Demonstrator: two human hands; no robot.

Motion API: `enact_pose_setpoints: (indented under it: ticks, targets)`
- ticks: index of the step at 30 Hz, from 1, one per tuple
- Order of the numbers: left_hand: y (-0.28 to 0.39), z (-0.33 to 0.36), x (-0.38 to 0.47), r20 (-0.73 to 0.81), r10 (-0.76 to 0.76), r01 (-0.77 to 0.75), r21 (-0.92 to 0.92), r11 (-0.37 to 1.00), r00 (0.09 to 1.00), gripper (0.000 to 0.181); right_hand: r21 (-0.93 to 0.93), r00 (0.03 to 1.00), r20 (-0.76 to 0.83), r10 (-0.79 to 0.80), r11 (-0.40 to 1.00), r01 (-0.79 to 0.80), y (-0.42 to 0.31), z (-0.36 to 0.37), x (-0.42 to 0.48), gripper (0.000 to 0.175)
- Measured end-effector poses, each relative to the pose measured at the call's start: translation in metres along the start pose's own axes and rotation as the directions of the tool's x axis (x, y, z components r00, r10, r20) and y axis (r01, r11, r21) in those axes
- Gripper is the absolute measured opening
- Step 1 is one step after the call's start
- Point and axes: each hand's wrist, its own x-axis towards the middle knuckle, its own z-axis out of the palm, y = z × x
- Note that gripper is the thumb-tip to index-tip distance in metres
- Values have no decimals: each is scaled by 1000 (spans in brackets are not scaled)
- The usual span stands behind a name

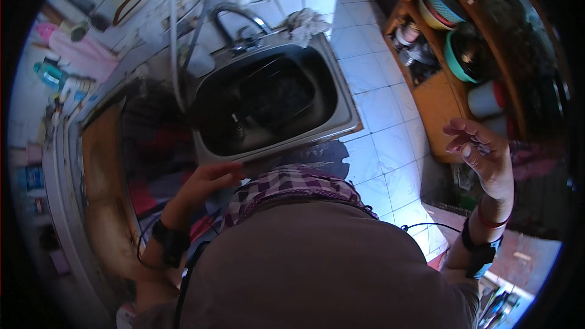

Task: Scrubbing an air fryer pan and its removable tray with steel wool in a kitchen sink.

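Observation:
My left hand [212, 180] is at the near left corner of the stainless steel sink [343, 125], slightly blurred, its fingers stretched to the right and gripping nothing that I can see. Off to the right, in front of a wooden shelf unit [436, 114], my right hand [484, 153] is raised with its fingers apart and loosely curved. A small pale patch shows by its palm; what it is I cannot tell. Inside the sink's dark bowl lies a rimmed dark vessel [276, 93], its contents too dim to make out. A curved metal faucet [221, 20] stands behind the bowl.
A crumpled cloth [306, 25] lies on the sink's back right corner. A white hose [173, 41] hangs beside a white cup [200, 60]. Colanders [443, 4] and a green basin [454, 59] fill the shelves. A dark mat [333, 157] lies on the tiled floor [379, 114].

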Motion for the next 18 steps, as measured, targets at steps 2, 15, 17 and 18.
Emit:
enact_pose_setpoints:
  ticks: [2, 15, 17, 18]
  targets:
    - [-23, -6, -13, -105, -3, -4, -70, 998, 994, 39, 128, 994, 82, -71, 990, 60, 13, 16, 25, 40]
    - [-54, -15, 55, -338, 40, -115, -208, 971, 940, 27, 983, 974, 127, -186, 156, -98, 92, 126, 211, 32]
    - [-47, -23, 66, -381, 78, -208, -312, 927, 921, 26, 983, 986, 114, -119, 154, -95, 109, 136, 224, 30]
    - [-46, -26, 73, -416, 59, -217, -344, 913, 907, 26, 953, 994, 102, -35, 291, -88, 117, 146, 229, 31]
